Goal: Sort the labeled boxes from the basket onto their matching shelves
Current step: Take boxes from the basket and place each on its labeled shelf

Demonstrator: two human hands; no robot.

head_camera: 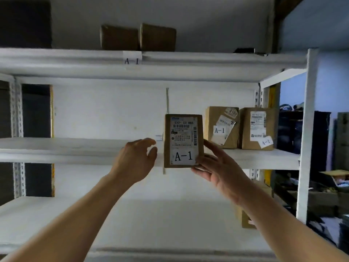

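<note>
While my right hand (217,167) grips the small cardboard box (183,140) by its lower right corner, thumb on the front face beside the big "A-1" label (183,156) and fingers curled round the side, the box stands upright in the air in front of the middle shelf (75,148), its bottom edge level with the shelf's front lip. My left hand (137,159) hangs just at nine o'clock of the box, apart from it, fingers loosely curved and grasping nothing. I see a shipping label with barcodes on the upper part of the box's front.

At two o'clock from the held box, two more cardboard parcels stand on the same shelf, just beside each other: the nearer parcel (221,127) carries an "A-1" tag on its front, and the far parcel (257,128) has an "A-1" tag stuck at its lower right. At eleven o'clock, the top shelf (207,61) has a paper tag (132,58) reading "A-1" on its front edge, and two brown boxes (138,37) sit side by side on it, touching or nearly so. At five o'clock, behind my right forearm, part of another brown box (245,221) shows on the lowest shelf; I cannot read any label on it
</note>
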